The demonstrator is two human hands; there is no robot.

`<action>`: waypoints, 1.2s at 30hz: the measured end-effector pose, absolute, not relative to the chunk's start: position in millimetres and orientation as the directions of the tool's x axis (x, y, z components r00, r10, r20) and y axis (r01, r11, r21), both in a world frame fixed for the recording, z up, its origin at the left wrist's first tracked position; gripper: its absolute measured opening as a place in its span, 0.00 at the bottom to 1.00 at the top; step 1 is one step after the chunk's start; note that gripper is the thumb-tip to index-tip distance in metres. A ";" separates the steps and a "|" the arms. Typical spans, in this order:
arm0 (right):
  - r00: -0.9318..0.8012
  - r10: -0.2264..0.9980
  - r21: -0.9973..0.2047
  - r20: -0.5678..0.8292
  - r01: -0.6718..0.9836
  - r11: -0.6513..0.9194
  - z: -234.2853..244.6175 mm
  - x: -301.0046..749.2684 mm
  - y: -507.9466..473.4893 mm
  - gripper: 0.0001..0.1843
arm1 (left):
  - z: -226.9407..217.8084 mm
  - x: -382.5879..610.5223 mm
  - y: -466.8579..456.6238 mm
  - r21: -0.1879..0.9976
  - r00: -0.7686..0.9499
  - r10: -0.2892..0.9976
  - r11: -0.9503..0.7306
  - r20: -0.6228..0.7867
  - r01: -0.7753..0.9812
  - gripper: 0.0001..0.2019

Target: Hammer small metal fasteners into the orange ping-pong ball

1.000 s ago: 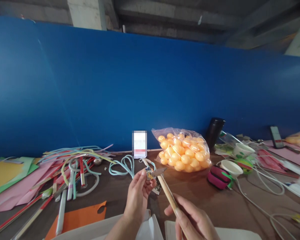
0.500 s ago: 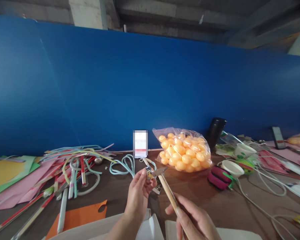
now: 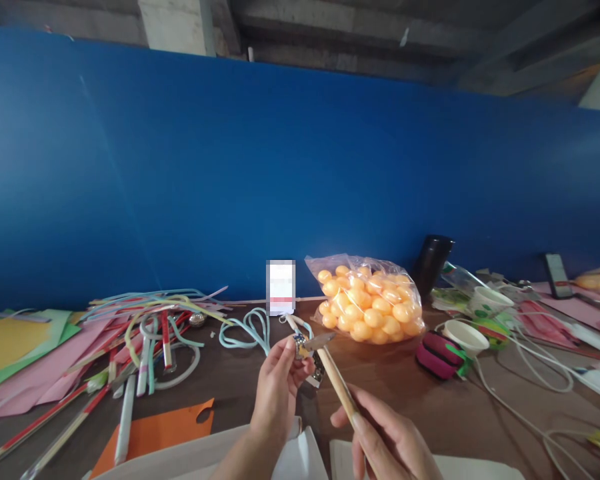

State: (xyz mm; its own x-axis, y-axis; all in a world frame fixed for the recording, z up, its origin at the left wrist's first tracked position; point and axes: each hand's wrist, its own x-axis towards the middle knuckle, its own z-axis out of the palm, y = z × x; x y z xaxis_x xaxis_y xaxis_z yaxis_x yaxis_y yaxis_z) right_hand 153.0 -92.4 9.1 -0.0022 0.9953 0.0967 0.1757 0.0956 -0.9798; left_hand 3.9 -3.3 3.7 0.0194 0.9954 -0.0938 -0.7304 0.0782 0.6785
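Between the thumb and fingers of my left hand (image 3: 280,373) is a small knife (image 3: 319,344) with a blue-and-yellow patterned handle and a grey blade pointing right. My right hand (image 3: 387,433) is wrapped round a flat wooden stick (image 3: 339,383), tilted with its far end up and to the left. The blade lies at the stick's far end; whether they touch I cannot tell. Partly hidden behind my left hand is a small dark patterned item (image 3: 317,373) on the table. A light blue cord (image 3: 245,331) curls beyond that hand.
A clear bag of orange balls (image 3: 370,307) sits behind my hands. Paper sheets, sticks and pipe cleaners clutter the left; an orange sheet (image 3: 155,433) lies near the front. At right are a magenta pouch (image 3: 437,355), white cup (image 3: 464,338), black cylinder (image 3: 433,267) and cables.
Almost nothing differs. My left fingers and the patterned handle have shifted very slightly; the stick and my right hand stay in place.
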 end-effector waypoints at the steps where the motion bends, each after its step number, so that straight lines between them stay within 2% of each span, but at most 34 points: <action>1: 0.000 0.996 -0.980 0.094 0.176 0.093 8.9 153.0 -92.4 0.27 | 3.6 4.1 -3.3 0.683 0.019 0.995 0.080 -0.096 -0.726 0.13; 23: -0.024 0.994 -0.980 0.109 0.164 0.112 5.0 153.0 -92.9 0.25 | 1.5 4.4 -2.4 0.696 0.006 0.996 0.070 -0.094 -0.715 0.13; 36: -0.015 0.995 -0.979 0.102 0.177 0.103 9.2 152.6 -93.1 0.27 | 2.7 4.2 -2.9 0.671 0.000 0.995 0.065 -0.097 -0.739 0.13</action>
State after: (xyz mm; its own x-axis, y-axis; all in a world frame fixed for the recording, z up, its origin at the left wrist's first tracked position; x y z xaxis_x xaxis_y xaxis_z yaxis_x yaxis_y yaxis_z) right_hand 152.6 -93.1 9.2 -0.0154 0.9947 0.1021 0.1772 0.1032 -0.9787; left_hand 4.2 -2.9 2.7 -0.0002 0.9953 -0.0972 -0.7386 0.0654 0.6710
